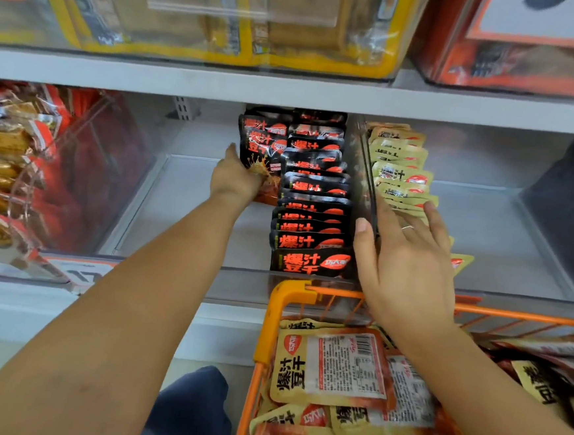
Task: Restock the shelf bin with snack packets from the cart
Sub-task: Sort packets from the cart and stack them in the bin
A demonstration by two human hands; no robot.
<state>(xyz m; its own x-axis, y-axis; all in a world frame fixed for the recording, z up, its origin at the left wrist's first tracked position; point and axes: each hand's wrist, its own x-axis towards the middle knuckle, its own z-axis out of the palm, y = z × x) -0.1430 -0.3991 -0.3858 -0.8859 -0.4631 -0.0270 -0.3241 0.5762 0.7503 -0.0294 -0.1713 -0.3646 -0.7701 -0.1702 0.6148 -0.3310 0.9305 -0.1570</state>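
Shelf bin [191, 189]: black packets [261, 153] against left fingers [259, 184].

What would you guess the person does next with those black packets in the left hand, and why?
Probably set them upright at the back of the bin, to the left of the black row. The left hand grips a few black packets deep in the clear bin, whose left half is bare. The right hand rests open on the divider by the yellow packets.

Grey shelf board [288, 90] runs across far; perforated upright [183, 108] behind; pale base ledge [30, 314] near left.
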